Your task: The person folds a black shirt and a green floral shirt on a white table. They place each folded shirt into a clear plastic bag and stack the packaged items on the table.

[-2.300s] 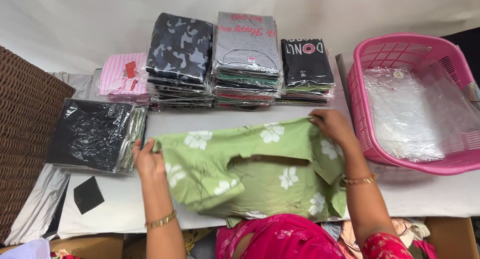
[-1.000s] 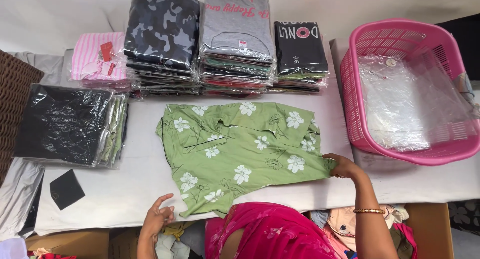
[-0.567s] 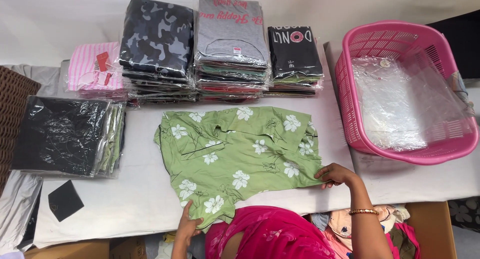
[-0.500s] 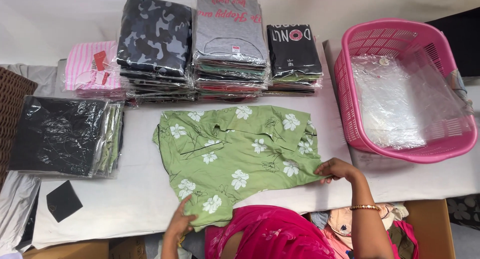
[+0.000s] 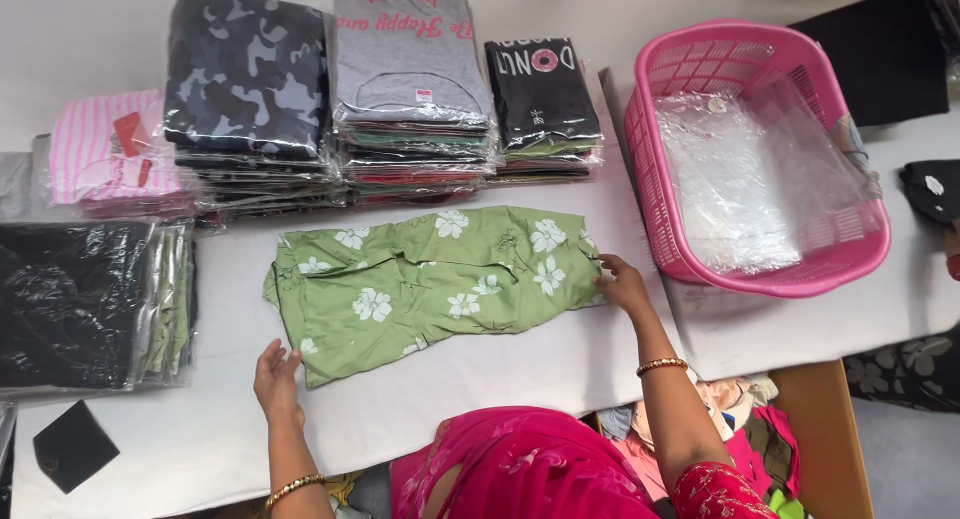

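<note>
A green garment with white flowers [image 5: 430,284] lies folded across the middle of the white table [image 5: 500,369]. My left hand [image 5: 276,379] rests at its lower left corner, fingers touching the cloth edge. At the garment's right edge my right hand [image 5: 625,284] presses on the cloth with fingers spread. Each wrist wears a gold bangle. A pink garment on my body fills the bottom of the view.
Stacks of bagged folded shirts [image 5: 410,89] line the back of the table, with a pink striped pack [image 5: 110,159] and a black bagged pile [image 5: 85,299] at left. A pink plastic basket [image 5: 850,254] holding clear bags stands at right. A black card [image 5: 72,444] lies front left.
The garment's lower part has been folded up, making it a shorter band. Both hands moved up from the table's front edge to the garment's two ends. The view shifted right.
</note>
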